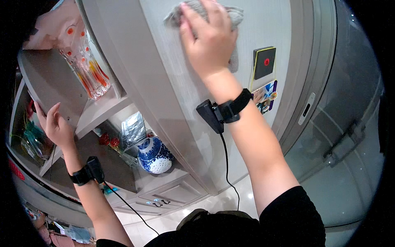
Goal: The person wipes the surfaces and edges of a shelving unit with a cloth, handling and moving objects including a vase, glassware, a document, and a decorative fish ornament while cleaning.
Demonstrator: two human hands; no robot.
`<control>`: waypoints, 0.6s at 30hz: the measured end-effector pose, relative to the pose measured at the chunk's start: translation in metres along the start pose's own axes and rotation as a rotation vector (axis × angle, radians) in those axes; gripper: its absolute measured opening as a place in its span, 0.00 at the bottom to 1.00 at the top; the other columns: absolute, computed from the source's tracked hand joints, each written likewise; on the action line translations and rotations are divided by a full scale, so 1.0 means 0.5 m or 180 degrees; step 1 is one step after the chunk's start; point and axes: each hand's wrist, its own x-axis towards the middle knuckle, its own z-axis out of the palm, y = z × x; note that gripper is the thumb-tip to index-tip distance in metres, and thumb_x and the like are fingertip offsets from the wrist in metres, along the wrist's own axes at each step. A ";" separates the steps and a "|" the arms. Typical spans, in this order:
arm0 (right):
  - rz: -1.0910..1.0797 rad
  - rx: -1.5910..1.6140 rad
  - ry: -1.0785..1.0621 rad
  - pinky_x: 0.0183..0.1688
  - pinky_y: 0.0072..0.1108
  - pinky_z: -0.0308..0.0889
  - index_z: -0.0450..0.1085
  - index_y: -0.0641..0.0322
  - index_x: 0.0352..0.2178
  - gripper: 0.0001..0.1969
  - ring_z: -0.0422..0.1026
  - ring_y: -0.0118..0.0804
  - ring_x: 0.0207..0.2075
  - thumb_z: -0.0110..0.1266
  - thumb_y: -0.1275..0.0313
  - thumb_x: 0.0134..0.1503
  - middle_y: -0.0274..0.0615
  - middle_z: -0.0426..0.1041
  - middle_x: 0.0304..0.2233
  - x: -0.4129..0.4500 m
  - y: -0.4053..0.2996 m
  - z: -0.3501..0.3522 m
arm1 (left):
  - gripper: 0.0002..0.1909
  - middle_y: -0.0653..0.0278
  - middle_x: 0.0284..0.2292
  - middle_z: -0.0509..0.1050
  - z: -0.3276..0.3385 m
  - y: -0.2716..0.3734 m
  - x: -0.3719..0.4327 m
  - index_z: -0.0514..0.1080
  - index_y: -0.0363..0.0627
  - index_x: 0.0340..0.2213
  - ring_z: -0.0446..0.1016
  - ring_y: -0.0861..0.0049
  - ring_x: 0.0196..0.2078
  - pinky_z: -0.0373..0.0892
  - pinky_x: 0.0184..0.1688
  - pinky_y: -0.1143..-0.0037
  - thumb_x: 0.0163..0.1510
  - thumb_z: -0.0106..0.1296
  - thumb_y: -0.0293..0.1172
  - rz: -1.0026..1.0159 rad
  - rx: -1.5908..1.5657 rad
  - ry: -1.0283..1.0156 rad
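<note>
Fingers spread over it, my right hand (213, 46) presses a grey cloth (236, 17) against the pale panelled wall (262, 24) at the top of the view. The hand is slightly blurred. On the left, my left hand (57, 126) holds nothing, its fingers apart beside the edge of a grey shelf upright (40, 80); whether the fingertips touch it I cannot tell. A black wrist-strapped device (213, 115) with a cable sits on my right wrist, and a similar device (94, 169) on my left.
A glass vase (97, 80) with orange streaks stands on the upper shelf. Below are a blue-and-white porcelain vase (154, 156) and red artificial roses (109, 140). A black square plate (264, 63) and a picture card (265, 95) hang right of my arm, near a glass door (339, 179).
</note>
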 end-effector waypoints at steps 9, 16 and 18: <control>0.0645 -0.0530 -0.0443 0.37 0.30 0.63 0.74 0.53 0.39 0.17 0.67 0.43 0.36 0.57 0.70 0.44 0.41 0.68 0.37 -0.299 0.083 -0.110 | 0.11 0.50 0.57 0.56 -0.007 -0.003 0.008 0.75 0.44 0.29 0.60 0.61 0.58 0.61 0.50 0.74 0.48 0.45 0.16 0.0092 0.0209 -0.0120; 0.0724 -0.0843 -0.0295 0.39 0.31 0.63 0.74 0.54 0.39 0.15 0.67 0.46 0.38 0.55 0.68 0.48 0.45 0.67 0.39 -0.190 0.128 -0.081 | 0.10 0.49 0.57 0.56 -0.007 -0.020 -0.002 0.75 0.44 0.28 0.61 0.64 0.57 0.62 0.51 0.75 0.50 0.46 0.18 -0.0213 0.0119 -0.0307; 0.0742 -0.0817 -0.0104 0.40 0.32 0.62 0.74 0.55 0.39 0.14 0.66 0.46 0.39 0.54 0.69 0.48 0.46 0.67 0.38 -0.191 0.146 -0.066 | 0.09 0.49 0.57 0.56 -0.002 -0.017 -0.003 0.75 0.44 0.27 0.63 0.65 0.55 0.64 0.49 0.75 0.50 0.46 0.18 0.0011 0.0247 -0.0253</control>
